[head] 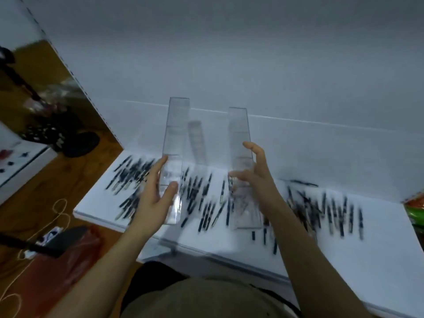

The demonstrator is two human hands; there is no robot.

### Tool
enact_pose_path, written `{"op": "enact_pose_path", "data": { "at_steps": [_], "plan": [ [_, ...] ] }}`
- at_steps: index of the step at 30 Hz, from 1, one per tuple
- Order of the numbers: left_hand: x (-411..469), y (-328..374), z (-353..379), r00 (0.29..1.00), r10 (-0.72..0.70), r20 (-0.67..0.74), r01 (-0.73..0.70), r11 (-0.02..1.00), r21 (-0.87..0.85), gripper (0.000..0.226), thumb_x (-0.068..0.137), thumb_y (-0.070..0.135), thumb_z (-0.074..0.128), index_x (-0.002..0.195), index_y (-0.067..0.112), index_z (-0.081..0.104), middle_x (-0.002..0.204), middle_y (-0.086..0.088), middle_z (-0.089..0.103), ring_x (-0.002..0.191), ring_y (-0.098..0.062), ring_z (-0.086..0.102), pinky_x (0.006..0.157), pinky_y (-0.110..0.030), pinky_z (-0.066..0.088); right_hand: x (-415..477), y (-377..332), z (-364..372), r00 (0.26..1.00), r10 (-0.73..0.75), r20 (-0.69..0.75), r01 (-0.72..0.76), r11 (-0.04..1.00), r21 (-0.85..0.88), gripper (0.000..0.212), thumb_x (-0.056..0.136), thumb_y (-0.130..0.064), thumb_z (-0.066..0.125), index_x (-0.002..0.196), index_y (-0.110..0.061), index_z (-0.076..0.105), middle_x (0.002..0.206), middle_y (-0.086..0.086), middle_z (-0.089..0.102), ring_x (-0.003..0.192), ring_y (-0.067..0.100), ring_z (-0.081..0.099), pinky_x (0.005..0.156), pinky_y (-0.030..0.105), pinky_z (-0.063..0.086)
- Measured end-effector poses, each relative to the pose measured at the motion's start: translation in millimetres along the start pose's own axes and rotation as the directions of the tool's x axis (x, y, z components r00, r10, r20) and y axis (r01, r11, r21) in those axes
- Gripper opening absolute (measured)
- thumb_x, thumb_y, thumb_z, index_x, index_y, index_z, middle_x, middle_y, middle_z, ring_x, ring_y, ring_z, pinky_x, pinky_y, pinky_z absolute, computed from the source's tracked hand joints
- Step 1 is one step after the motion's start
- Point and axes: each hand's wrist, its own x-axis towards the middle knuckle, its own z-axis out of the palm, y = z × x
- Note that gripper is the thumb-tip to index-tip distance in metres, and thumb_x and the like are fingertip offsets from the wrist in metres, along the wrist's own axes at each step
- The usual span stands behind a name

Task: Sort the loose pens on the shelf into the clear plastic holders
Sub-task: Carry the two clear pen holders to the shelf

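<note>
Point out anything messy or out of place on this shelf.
Dark pens lie strewn loose over the white shelf, a few near its front edge. The left hand grips the left clear plastic holder, the right hand the right clear plastic holder; both tilted, apparently empty.

pens (206, 203) motion-blurred, green packet (416, 212) cut off right

2 clear glossy plastic holders (175, 138); matt white shelf (344, 260); brown wood-look floor (41, 65).
</note>
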Motion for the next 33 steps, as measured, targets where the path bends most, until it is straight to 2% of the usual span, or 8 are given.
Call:
{"op": "enact_pose_path", "data": {
  "at_steps": [6,12,16,18,20,24,27,33],
  "plan": [
    [13.8,-54.1,29.4,0.997,0.065,0.044,-0.060,0.991,-0.119,0.056,0.101,0.038,0.055,0.148,0.054,0.030,0.155,0.028,0.032,0.142,-0.030,0.042,0.106,-0.063,0.044,5.3,40.5,-9.1,0.998,-0.017,-0.064,0.016,1.000,-0.019,0.067,0.086,-0.011,0.065,0.139,-0.047,0.045,0.145,-0.002,0.048,0.119,0.038,0.063,0.092,0.060,0.058],
    [17.1,-149.0,81.7,0.984,0.175,0.020,-0.172,0.979,-0.108,0.060,0.100,0.034,0.055,0.154,0.040,0.029,0.153,0.038,0.029,0.147,0.002,0.027,0.119,-0.053,0.031,0.4,146.1,-18.3,0.999,-0.032,-0.031,0.028,0.992,-0.123,0.067,0.081,-0.019,0.067,0.137,-0.050,0.046,0.115,0.009,0.063,0.082,0.026,0.066,0.078,0.044,0.059],
    [6.3,-186.7,107.2,0.970,0.243,0.021,-0.236,0.956,-0.174,0.059,0.098,0.037,0.055,0.151,0.047,0.031,0.153,0.035,0.032,0.143,-0.024,0.042,0.111,-0.059,0.039,-11.6,199.8,-33.9,0.991,-0.086,-0.098,0.071,0.987,-0.146,0.074,0.070,-0.021,0.066,0.133,-0.056,0.047,0.144,0.008,0.049,0.126,0.037,0.060,0.100,0.063,0.053],
    [-5.2,-188.4,119.8,0.965,0.261,0.028,-0.248,0.942,-0.225,0.055,0.103,0.027,0.055,0.151,0.040,0.032,0.137,0.049,0.039,0.129,0.006,0.050,0.104,-0.029,0.050,-30.1,210.1,-45.2,0.989,-0.078,-0.126,0.059,0.987,-0.148,0.075,0.065,-0.029,0.068,0.131,-0.059,0.047,0.155,-0.002,0.038,0.140,0.035,0.048,0.107,0.063,0.046],
    [-18.3,-179.4,137.1,0.975,0.222,0.023,-0.206,0.933,-0.296,0.052,0.103,0.019,0.050,0.149,0.036,0.032,0.122,0.056,0.043,0.100,0.035,0.046,0.078,0.003,0.043,-54.0,207.8,-63.3,0.986,-0.047,-0.162,0.020,0.986,-0.166,0.073,0.070,-0.030,0.072,0.132,-0.058,0.047,0.154,-0.018,0.036,0.146,0.025,0.040,0.108,0.056,0.046],
    [-27.4,-146.3,191.1,0.954,0.280,0.110,-0.220,0.899,-0.378,0.053,0.101,0.020,0.050,0.147,0.042,0.034,0.140,0.038,0.033,0.102,0.027,0.053,0.078,0.000,0.045,-102.5,194.3,-121.9,0.964,-0.090,-0.249,0.013,0.956,-0.293,0.068,0.091,-0.013,0.075,0.138,-0.051,0.042,0.137,-0.043,0.032,0.125,-0.022,0.042,0.087,0.012,0.051],
    [-37.7,-125.6,242.6,0.913,0.312,0.264,-0.190,0.896,-0.402,0.059,0.098,0.030,0.056,0.145,0.056,0.033,0.153,0.032,0.032,0.132,-0.001,0.051,0.096,-0.030,0.054,-140.2,188.9,-168.7,0.937,-0.061,-0.343,-0.062,0.940,-0.337,0.078,0.083,-0.022,0.086,0.138,-0.053,0.041,0.143,-0.032,0.038,0.125,0.006,0.058,0.096,0.038,0.058],
    [-80.8,-72.2,357.4,0.771,0.325,0.548,-0.060,0.893,-0.446,0.090,0.086,0.013,0.077,0.148,0.056,0.025,0.149,0.033,0.034,0.130,0.017,0.039,0.089,-0.004,0.043,-198.2,171.8,-274.8,0.863,-0.011,-0.505,-0.214,0.898,-0.385,0.107,0.072,-0.020,0.089,0.146,-0.063,0.026,0.156,-0.010,0.035,0.105,0.046,0.065,0.090,0.057,0.059]
  ]
}}
